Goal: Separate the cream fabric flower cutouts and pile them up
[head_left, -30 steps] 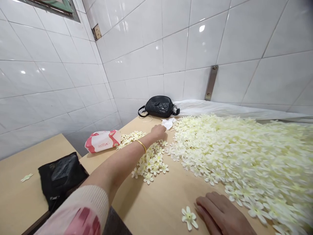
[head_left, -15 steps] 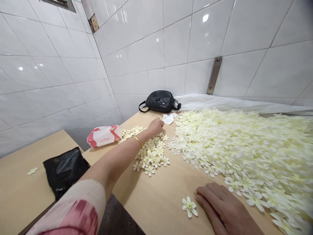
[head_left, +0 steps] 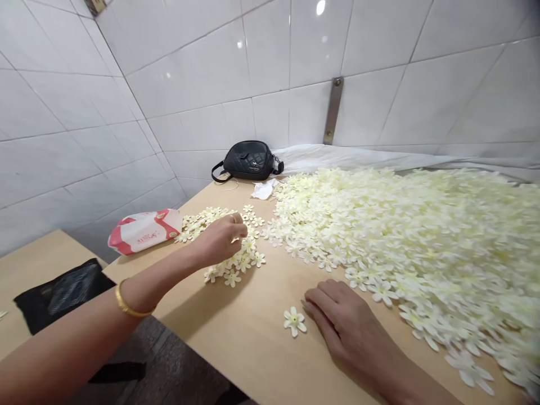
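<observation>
My left hand [head_left: 225,239] hangs over the small pile of pale yellow-white artificial flowers [head_left: 242,261], its fingers curled together. Whatever they may hold is hidden. On the table my right hand [head_left: 346,318] rests palm down, fingers bent and pressed together, and its underside does not show. Just left of its fingertips lies a single flower [head_left: 294,321], flat and apart from the hand. A much larger heap of such flowers [head_left: 405,236] spreads along the right, with its near edge close to the right hand's knuckles.
A black quilted bag [head_left: 248,160] stands against the tiled wall, with a crumpled white tissue [head_left: 264,189] before it. The red-and-white tissue pack [head_left: 145,230] lies at the table's left edge. Beyond a floor gap, a black pouch [head_left: 63,292] rests on another table.
My left hand has drawn back from near the tissue towards me, over the small pile. The view has swung right and down. My right hand stays beside the single flower.
</observation>
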Demonstrator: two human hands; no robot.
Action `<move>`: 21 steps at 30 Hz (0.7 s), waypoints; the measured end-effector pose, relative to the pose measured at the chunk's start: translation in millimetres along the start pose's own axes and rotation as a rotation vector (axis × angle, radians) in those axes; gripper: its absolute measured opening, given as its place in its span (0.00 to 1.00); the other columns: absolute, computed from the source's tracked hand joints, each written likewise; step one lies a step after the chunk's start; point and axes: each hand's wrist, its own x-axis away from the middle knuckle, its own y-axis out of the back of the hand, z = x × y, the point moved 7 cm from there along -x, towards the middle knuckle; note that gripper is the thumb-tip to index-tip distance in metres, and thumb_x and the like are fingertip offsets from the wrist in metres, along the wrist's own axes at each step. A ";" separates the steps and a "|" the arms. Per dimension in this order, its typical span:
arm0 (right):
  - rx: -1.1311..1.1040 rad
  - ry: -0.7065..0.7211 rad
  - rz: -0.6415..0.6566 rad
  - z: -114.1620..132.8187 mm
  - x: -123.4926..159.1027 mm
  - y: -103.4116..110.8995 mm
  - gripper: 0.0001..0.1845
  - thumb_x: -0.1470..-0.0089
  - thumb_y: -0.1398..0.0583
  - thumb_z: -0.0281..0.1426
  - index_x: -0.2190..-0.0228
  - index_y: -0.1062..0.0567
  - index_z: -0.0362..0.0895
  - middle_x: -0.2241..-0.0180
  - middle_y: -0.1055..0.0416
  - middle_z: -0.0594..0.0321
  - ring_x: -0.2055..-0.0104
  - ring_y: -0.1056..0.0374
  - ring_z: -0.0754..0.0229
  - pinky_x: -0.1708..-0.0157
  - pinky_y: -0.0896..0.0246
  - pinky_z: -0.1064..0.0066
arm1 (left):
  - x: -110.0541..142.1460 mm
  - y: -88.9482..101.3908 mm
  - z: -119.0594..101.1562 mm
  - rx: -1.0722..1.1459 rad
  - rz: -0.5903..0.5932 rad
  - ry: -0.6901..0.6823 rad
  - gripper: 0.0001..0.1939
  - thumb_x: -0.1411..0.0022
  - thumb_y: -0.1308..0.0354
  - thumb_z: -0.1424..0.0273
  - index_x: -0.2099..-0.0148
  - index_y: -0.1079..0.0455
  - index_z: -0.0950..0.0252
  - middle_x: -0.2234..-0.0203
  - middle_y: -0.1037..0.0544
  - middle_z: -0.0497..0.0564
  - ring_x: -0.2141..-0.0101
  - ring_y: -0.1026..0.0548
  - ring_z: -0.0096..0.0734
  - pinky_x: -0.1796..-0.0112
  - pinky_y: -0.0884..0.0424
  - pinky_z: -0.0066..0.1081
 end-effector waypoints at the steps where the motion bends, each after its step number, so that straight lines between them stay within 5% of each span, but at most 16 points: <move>1: -0.005 -0.007 0.003 -0.3 0.0 0.1 0.12 0.43 0.53 0.26 0.74 0.33 0.43 0.77 0.37 0.62 0.73 0.42 0.61 0.72 0.50 0.69 | 6.3 -2.8 -0.7 -0.009 0.013 0.001 0.09 0.52 0.52 0.77 0.72 0.32 0.63 0.68 0.30 0.50 0.73 0.33 0.25 0.70 0.37 0.26; 6: -0.008 -0.022 0.013 -0.7 -0.1 0.2 0.11 0.44 0.52 0.26 0.74 0.33 0.42 0.77 0.38 0.62 0.72 0.43 0.61 0.71 0.51 0.69 | 21.6 -11.2 4.0 -0.030 0.028 0.024 0.08 0.48 0.52 0.73 0.69 0.31 0.62 0.64 0.29 0.52 0.66 0.31 0.31 0.64 0.36 0.29; 10: -0.003 -0.031 0.031 -0.5 -1.3 -0.3 0.12 0.44 0.52 0.25 0.75 0.33 0.42 0.76 0.37 0.62 0.72 0.43 0.61 0.71 0.51 0.69 | 20.6 -8.0 -13.9 -0.011 -0.006 -0.042 0.09 0.44 0.53 0.69 0.65 0.31 0.61 0.62 0.29 0.54 0.58 0.33 0.34 0.59 0.38 0.31; 16: -0.014 -0.043 0.007 -2.1 -0.5 0.8 0.13 0.44 0.53 0.25 0.76 0.33 0.41 0.77 0.38 0.62 0.72 0.44 0.61 0.71 0.51 0.69 | 3.3 -27.1 -61.6 0.064 0.175 -0.199 0.09 0.44 0.53 0.73 0.70 0.32 0.63 0.71 0.28 0.52 0.67 0.32 0.31 0.66 0.37 0.27; 21: -0.005 -0.095 -0.121 -10.7 0.6 10.4 0.12 0.44 0.53 0.25 0.73 0.32 0.41 0.76 0.38 0.61 0.71 0.44 0.60 0.70 0.49 0.68 | -25.4 -46.1 -69.4 0.051 0.209 -0.284 0.10 0.49 0.52 0.79 0.73 0.31 0.65 0.73 0.27 0.51 0.69 0.32 0.29 0.69 0.38 0.25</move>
